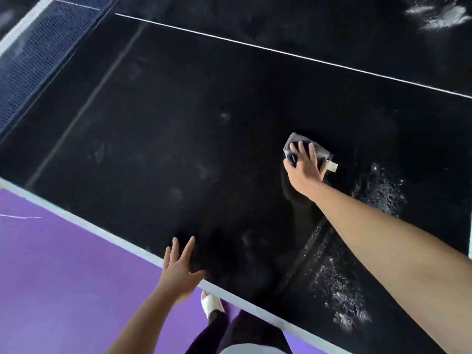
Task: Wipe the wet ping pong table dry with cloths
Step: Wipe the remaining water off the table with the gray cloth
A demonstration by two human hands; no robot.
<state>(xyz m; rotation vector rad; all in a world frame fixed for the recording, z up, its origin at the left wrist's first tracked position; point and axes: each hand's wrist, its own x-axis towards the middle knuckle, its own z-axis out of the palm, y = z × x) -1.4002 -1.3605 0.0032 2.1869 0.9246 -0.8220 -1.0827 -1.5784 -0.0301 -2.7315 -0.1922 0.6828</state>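
Note:
The black ping pong table (pixel 178 123) fills most of the view, with a white centre line running across its far part. My right hand (pixel 304 166) presses flat on a grey cloth (pixel 320 150) lying on the table surface, right of centre. My left hand (pixel 178 270) rests with spread fingers on the table's pale near edge and holds nothing. Patches of water droplets (pixel 380 192) glisten to the right of the cloth, and more water droplets (pixel 339 297) lie near the front edge under my right forearm.
The blue net (pixel 43 54) with its white top band crosses the upper left. A purple floor (pixel 63 277) lies below the table's edge. My white shoe (pixel 210 304) and dark trousers show beneath the edge. A bright wet glare (pixel 439 15) sits at the far right.

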